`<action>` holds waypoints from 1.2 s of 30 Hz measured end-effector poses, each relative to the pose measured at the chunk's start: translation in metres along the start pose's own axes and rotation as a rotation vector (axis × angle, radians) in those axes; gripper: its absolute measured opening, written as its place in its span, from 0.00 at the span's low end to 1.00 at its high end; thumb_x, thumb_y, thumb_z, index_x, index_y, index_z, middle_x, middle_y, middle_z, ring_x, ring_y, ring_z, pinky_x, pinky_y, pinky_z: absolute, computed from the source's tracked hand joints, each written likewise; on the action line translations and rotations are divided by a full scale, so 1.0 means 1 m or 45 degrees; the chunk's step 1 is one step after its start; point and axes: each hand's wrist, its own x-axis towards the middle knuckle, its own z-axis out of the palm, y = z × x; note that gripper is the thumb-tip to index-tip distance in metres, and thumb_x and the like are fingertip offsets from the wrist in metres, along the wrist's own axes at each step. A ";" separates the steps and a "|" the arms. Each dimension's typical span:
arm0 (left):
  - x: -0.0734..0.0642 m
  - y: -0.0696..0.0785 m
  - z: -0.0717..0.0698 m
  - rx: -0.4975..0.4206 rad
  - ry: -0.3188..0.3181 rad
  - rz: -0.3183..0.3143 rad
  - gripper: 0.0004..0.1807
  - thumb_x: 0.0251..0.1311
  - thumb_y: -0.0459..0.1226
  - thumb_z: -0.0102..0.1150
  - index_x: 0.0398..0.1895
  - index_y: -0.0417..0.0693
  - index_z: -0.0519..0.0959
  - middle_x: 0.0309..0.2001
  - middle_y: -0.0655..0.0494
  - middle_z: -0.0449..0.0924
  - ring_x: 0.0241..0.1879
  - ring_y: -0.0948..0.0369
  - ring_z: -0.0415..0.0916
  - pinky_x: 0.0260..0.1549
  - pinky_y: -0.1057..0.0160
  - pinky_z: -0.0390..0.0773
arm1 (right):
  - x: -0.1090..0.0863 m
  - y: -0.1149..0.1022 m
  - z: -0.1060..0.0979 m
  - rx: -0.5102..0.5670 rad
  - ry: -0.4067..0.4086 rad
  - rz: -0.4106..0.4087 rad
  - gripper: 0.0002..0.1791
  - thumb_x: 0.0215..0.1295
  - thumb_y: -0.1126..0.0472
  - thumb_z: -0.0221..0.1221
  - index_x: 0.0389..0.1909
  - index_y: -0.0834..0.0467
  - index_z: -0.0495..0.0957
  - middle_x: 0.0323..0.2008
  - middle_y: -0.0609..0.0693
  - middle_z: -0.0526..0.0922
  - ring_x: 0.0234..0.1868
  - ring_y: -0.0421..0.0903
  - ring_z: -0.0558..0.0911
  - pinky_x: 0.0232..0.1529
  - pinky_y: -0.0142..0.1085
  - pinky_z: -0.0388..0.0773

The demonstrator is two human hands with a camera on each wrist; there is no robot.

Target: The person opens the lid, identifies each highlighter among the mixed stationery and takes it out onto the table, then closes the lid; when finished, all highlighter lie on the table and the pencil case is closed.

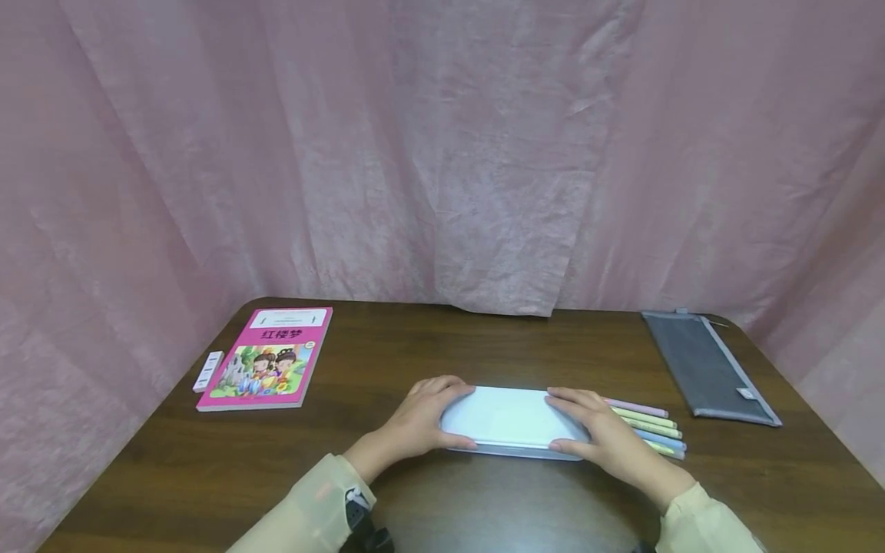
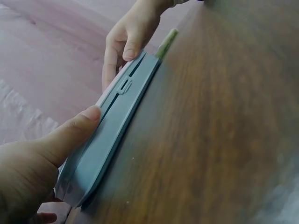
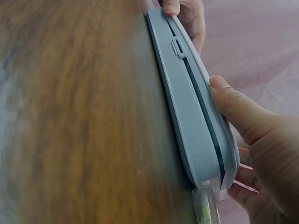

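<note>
A pale blue plastic pencil case [image 1: 513, 417] lies on the table in front of the person. My left hand [image 1: 430, 415] holds its left end, thumb on the near edge and fingers at the far edge. Its right end is held the same way by my right hand [image 1: 603, 430]. Both wrist views show a small latch [image 3: 178, 47] on the long side and a dark gap between lid and base, wider toward the right end. Several pastel highlighters [image 1: 650, 423] lie beside the right end, partly behind the right hand. The inside of the case is hidden.
A pink picture-covered book [image 1: 266, 357] lies at the left of the brown table [image 1: 442, 346], with a small white box [image 1: 208, 372] against its left edge. Far right is a grey mesh zip pouch [image 1: 705, 369]. A pink curtain [image 1: 442, 153] hangs behind the table.
</note>
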 end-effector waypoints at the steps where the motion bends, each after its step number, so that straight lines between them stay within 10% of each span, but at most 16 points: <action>1: 0.000 0.000 0.000 0.004 0.000 -0.004 0.45 0.44 0.63 0.68 0.65 0.55 0.70 0.62 0.55 0.72 0.63 0.56 0.68 0.65 0.51 0.63 | 0.001 0.000 0.000 0.002 0.005 -0.003 0.34 0.55 0.47 0.67 0.61 0.60 0.74 0.62 0.56 0.75 0.62 0.59 0.73 0.59 0.58 0.69; 16: -0.004 0.002 -0.004 0.022 -0.036 -0.059 0.46 0.44 0.64 0.67 0.67 0.58 0.68 0.64 0.55 0.70 0.65 0.56 0.66 0.65 0.51 0.64 | 0.001 0.001 0.003 -0.002 0.007 -0.004 0.36 0.54 0.48 0.68 0.61 0.60 0.73 0.62 0.56 0.74 0.63 0.58 0.72 0.61 0.59 0.67; 36: -0.003 -0.002 0.000 0.106 0.010 0.063 0.47 0.44 0.66 0.64 0.67 0.55 0.69 0.63 0.54 0.71 0.64 0.55 0.66 0.66 0.51 0.64 | 0.002 0.000 -0.002 -0.083 -0.017 -0.020 0.35 0.54 0.44 0.67 0.61 0.57 0.74 0.60 0.52 0.76 0.61 0.55 0.74 0.57 0.53 0.74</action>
